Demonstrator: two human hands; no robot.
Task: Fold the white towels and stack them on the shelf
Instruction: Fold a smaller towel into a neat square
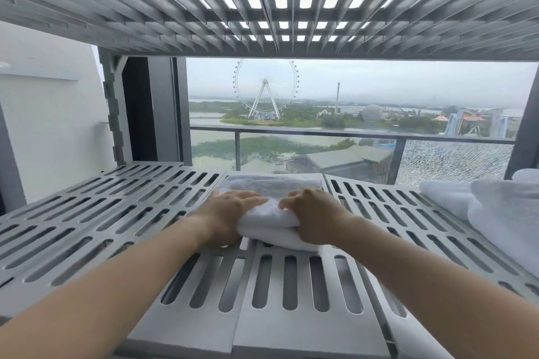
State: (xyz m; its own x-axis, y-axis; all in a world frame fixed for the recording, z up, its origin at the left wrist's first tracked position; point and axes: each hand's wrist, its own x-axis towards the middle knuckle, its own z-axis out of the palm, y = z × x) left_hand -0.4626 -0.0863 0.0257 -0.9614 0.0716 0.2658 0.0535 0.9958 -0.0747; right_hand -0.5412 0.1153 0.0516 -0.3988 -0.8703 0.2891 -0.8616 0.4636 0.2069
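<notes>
A folded white towel (271,220) lies on the grey slotted shelf (116,213), in its middle. My left hand (226,217) grips the towel's left end, fingers lying over the top and thumb low at its side. At the right end, my right hand (313,217) holds the towel with curled fingers on its top edge. The towel's far part (274,183) stretches flat toward the back of the shelf.
More white towels (495,207) lie in a loose heap at the shelf's right end. Another slotted shelf (262,9) hangs close overhead. Behind the rack is a window with a balcony railing (320,132); a white wall stands at the left.
</notes>
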